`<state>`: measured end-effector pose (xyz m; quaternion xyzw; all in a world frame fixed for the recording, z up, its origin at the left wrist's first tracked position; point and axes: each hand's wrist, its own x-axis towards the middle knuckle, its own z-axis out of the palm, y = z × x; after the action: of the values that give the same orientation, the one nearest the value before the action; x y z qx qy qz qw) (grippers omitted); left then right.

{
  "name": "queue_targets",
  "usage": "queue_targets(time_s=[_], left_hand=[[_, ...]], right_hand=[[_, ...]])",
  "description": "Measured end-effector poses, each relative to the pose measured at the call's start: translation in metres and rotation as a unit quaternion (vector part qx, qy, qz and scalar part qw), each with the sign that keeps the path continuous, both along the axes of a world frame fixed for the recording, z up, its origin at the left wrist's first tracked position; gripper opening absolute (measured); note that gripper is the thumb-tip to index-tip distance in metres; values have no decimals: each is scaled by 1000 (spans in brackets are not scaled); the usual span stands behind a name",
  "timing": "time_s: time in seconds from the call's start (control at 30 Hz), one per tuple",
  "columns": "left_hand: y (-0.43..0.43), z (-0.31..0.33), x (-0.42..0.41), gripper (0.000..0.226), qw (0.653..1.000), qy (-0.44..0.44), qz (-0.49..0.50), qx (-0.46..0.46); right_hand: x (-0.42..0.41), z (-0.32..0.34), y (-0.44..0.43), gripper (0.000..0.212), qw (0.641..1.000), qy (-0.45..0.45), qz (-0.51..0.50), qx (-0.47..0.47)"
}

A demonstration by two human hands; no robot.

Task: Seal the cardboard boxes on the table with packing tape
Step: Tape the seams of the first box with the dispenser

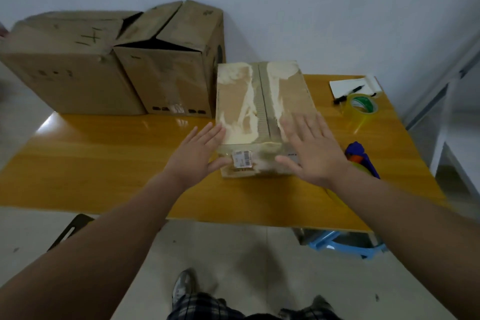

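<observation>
Yellow wooden table (109,163) against pale wall (285,2), tiled floor (233,247)

A small cardboard box (262,112) lies flat between the two hands. Its top flaps meet at a seam running away from the person, the top is scarred with pale torn patches, and a barcode label sits on the near face. The left hand (197,156) is at its near left corner and the right hand (311,153) is spread over its near right top.

Beyond the left hand stand two large brown boxes, touching. The left large box (65,65) looks closed; the right large box (166,73) has its flaps ajar.

A clear packing tape roll (361,109) with a green core sits tilted beyond the right hand.
</observation>
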<state>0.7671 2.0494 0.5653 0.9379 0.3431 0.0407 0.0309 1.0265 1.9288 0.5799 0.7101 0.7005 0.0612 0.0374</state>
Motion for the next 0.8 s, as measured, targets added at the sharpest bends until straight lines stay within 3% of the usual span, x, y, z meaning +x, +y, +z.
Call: queue_targets(time_s=[0.1,0.27,0.47,0.67,0.8], left_hand=[[12,12,19,65,995,-83,-10,-58],[30,10,24,54,993,-19,-62,-98],[31,-8,14,73,996,5,-84,-22],[31,-12,19,71,996,12,-81,37],[24,-1,25,89,984,131,-76,95]], right_hand=[[-43,8,34,70,997,64,38,23],[-68,-2,62,63,993,110,-49,-9],[-72,-23,52,77,997,46,-56,-12],[-71,-26,52,79,999,5,-43,-12],[-63,-18,52,77,999,-13,0,-52]])
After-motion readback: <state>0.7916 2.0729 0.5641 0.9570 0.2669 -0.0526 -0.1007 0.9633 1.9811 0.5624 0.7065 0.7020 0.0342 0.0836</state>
